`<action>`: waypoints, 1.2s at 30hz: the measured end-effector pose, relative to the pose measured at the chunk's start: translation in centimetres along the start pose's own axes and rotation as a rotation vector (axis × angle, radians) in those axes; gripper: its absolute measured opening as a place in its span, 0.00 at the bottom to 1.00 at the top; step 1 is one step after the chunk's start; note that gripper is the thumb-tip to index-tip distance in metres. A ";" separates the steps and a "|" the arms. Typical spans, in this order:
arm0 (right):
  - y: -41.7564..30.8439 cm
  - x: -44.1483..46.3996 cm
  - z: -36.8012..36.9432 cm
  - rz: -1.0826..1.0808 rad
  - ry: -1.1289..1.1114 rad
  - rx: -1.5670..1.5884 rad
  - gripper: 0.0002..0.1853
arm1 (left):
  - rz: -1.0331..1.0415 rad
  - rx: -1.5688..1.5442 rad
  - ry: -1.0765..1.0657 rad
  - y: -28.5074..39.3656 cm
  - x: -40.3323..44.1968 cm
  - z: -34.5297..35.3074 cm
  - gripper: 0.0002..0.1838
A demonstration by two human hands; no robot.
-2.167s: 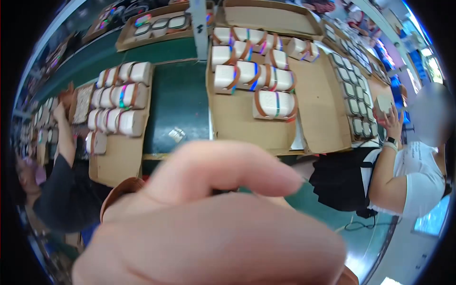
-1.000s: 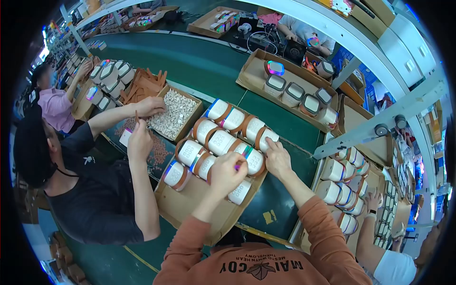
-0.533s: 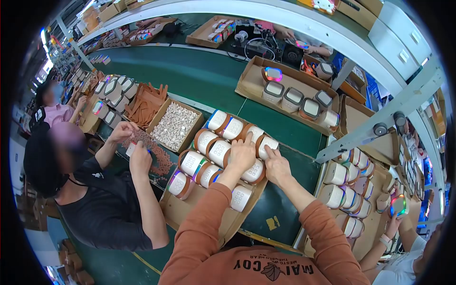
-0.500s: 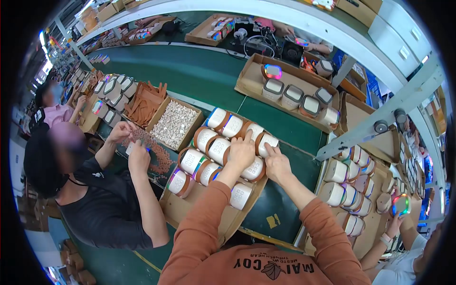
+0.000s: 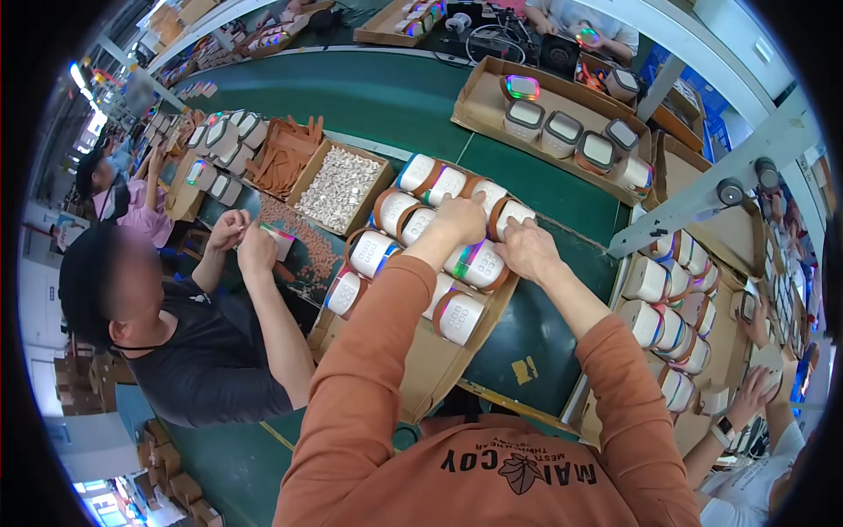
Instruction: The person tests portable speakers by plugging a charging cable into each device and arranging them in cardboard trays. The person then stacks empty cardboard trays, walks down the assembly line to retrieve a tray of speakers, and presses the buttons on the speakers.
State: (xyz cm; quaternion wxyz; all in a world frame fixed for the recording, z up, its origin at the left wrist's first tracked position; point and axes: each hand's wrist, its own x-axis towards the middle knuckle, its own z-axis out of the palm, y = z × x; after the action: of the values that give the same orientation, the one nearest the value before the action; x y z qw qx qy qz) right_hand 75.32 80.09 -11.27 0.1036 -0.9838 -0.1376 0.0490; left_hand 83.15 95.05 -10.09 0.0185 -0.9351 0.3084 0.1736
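Observation:
A shallow cardboard tray [image 5: 430, 386] holds rows of small white rounded speakers with brown straps, some showing coloured light bands. At its far right corner is a white speaker [image 5: 513, 213]. My left hand [image 5: 458, 221] lies over the far rows, its fingers curled down at this speaker's left side and hiding parts of its neighbours. From the right, my right hand [image 5: 531, 250] grips the same speaker's near end with thumb and fingers. Just below my hands lies another speaker [image 5: 477, 263] with a purple-lit band.
Left of the tray stands a box of small white parts [image 5: 341, 189], beside brown straps [image 5: 288, 154]. A co-worker in black [image 5: 211, 351] handles a small piece there. More speakers fill a carton [image 5: 562, 145] across the belt and a tray [image 5: 667, 316] at right, near another person's hands [image 5: 751, 391].
My view has shifted, so the tray sits higher and further right. My left hand's fingers, stretched out before, are now more curled. At right, the co-worker's glowing ring is out of sight.

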 end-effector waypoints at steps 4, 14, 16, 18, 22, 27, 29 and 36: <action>-0.2 0.3 -0.2 0.019 -0.056 0.001 0.18 | -0.079 -0.015 0.005 1.2 -0.2 -0.7 0.17; 0.3 -0.1 0.1 -0.043 -0.055 -0.069 0.15 | -0.143 -0.163 0.246 2.3 -0.4 1.7 0.17; 0.7 -0.2 0.5 -0.063 -0.043 -0.088 0.14 | -0.158 -0.241 0.341 2.5 -0.7 2.5 0.16; 0.9 -0.4 0.6 -0.086 -0.027 -0.087 0.14 | -0.180 -0.262 0.402 2.9 -0.5 3.2 0.16; 0.4 -0.2 -0.5 -0.092 -0.170 -0.218 0.19 | -0.239 -0.266 0.534 4.6 -0.2 4.3 0.16; 2.3 0.3 -0.3 -0.122 -0.168 -0.168 0.19 | -0.281 -0.273 0.507 5.1 -0.1 4.2 0.17; 2.4 1.5 -2.1 -0.002 -0.193 -0.054 0.17 | -0.292 -0.301 0.482 5.3 -0.3 4.1 0.17; -4.5 4.8 -4.3 -0.223 0.216 0.180 0.07 | -0.299 -0.334 0.589 5.6 0.3 5.1 0.32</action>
State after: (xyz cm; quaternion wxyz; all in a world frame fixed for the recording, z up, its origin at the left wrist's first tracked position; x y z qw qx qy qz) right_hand 79.29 84.88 -6.38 0.2102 -0.9488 -0.2290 -0.0564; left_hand 78.53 91.08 -14.58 -0.1986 -0.9698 0.1280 -0.0598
